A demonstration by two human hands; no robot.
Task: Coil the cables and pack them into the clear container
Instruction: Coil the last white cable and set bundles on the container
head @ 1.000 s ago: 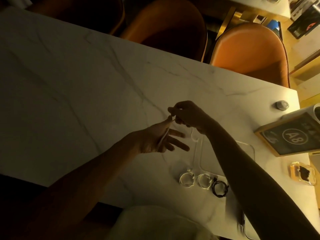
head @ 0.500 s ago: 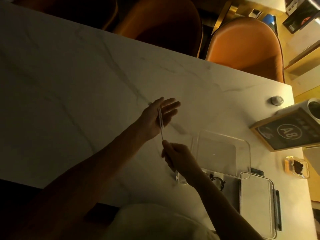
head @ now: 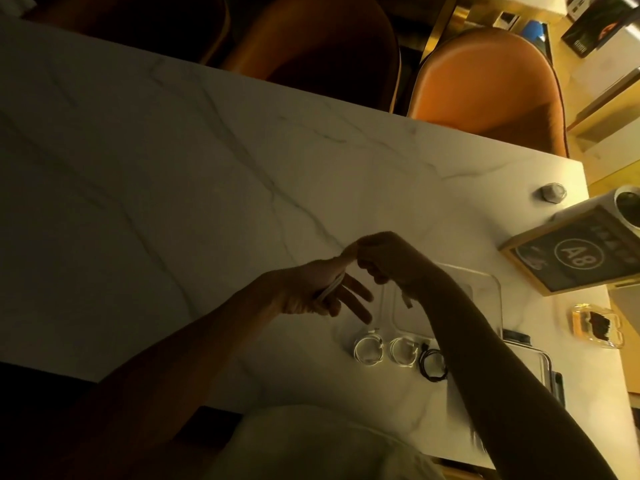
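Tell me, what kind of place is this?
Probably a café or restaurant, though that is a guess. A marble table has orange chairs pushed up to it, and a framed sign marked A8 stands on it like a table number.
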